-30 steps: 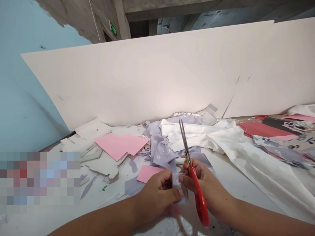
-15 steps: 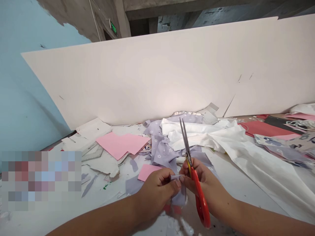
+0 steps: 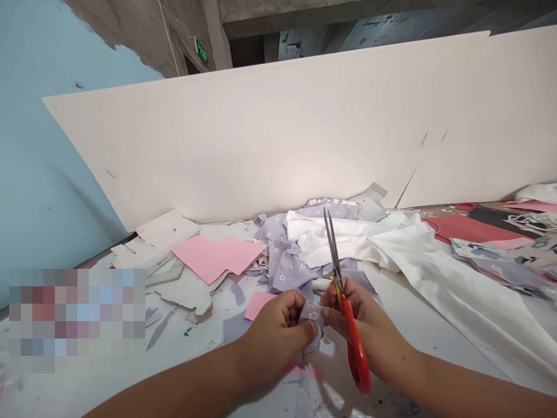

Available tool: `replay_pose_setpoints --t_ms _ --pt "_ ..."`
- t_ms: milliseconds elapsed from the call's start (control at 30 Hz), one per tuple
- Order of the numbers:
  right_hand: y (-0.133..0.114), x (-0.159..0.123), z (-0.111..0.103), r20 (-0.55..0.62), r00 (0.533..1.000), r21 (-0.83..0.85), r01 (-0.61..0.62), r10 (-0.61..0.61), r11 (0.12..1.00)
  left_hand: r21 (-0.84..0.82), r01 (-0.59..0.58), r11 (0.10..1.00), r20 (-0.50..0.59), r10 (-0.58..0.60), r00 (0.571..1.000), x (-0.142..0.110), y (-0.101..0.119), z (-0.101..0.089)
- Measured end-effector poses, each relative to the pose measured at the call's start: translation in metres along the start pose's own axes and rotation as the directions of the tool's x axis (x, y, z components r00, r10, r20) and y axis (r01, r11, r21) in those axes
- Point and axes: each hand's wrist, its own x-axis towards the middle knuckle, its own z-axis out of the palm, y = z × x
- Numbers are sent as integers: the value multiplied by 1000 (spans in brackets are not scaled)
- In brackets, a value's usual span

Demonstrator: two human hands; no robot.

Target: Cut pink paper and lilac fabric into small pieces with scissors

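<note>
Between my two hands is a small piece of lavender fabric (image 3: 312,316) with a white flower print. My left hand (image 3: 278,334) pinches it from the left, thumb on top. At its right edge, the thumb and fingertips of my right hand (image 3: 363,322) meet the cloth. Red-handled scissors (image 3: 354,342) rest in my right hand as well, their narrow blades pointing away from me and slightly apart. Just beyond the hands lies a heap of lavender flowered fabric (image 3: 285,270), partly under white cloth (image 3: 352,244).
Pink paper (image 3: 215,255) and torn whitish board scraps (image 3: 167,229) lie to the left. At the right are red sheets (image 3: 474,230) and patterned fabric pieces (image 3: 500,270). A tall white panel (image 3: 282,139) stands along the back of the table. Part of the left side is blurred out.
The lavender piece was turned and folded between my fingers; its flower print faces up again now. The scissors shifted slightly to the right, still in my right hand.
</note>
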Motion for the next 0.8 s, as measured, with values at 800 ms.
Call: replay_pose_setpoints --t_ms 800 --pt "-21 15 16 48 995 -59 86 -83 995 -68 -300 951 -261 274 926 15 28 -11"
